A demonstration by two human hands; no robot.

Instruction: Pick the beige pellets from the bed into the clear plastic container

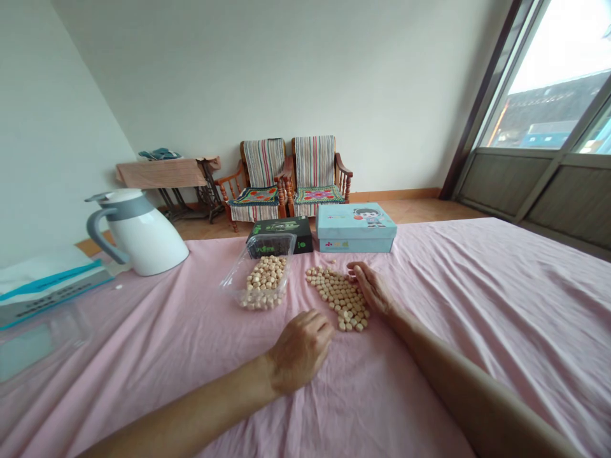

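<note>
Small round beige pieces lie spread in a single patch on the pink cloth; I cannot tell exactly what they are. My right hand rests along the right side of this patch, fingers stretched out and touching its edge. Nearer to me, left of the patch, my left hand is curled with its back up. Its fingertips are hidden, so anything in them cannot be seen. A clear plastic container with its lid raised holds many more of the same pieces, beyond my left hand.
Behind the container stand a black box and a light blue box. On the left are a white and grey jug, a tissue pack and a clear plastic box. Two wooden chairs stand beyond the table.
</note>
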